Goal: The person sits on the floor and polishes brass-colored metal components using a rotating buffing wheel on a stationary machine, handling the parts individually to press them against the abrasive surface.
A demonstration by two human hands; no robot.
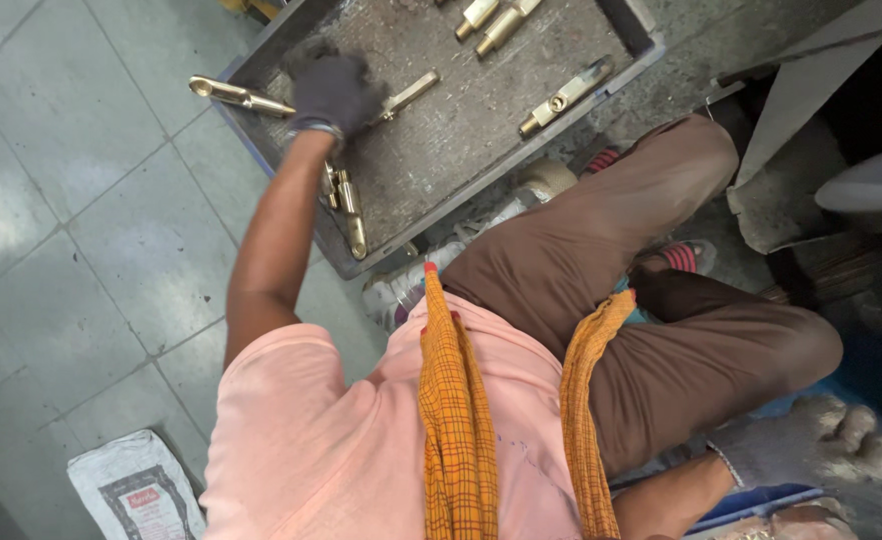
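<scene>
- Brass handle (236,95): a long, polished, tapered piece of cast metal, lying across the left rim of the grey metal tray (481,130), its narrow tip sticking out over the tiled floor (81,200).
- Handling, as a judgement: stiff and fairly heavy for its slimness, smooth enough to slide in a glove, not fragile though the polish could scratch; the thicker middle looks the surest place to take hold.
- Left hand (333,92), in a dark glove, is closed over the inner end of that handle, fingers curled down on it.
- Right hand (821,440), in a pale worn glove, rests low beside the brown trouser leg, fingers loosely bent and holding nothing visible.
- More brass fittings lie in the tray: a pair (346,200) near the forearm, a flat bar (566,95) to the right, two (491,20) at the far edge.
</scene>
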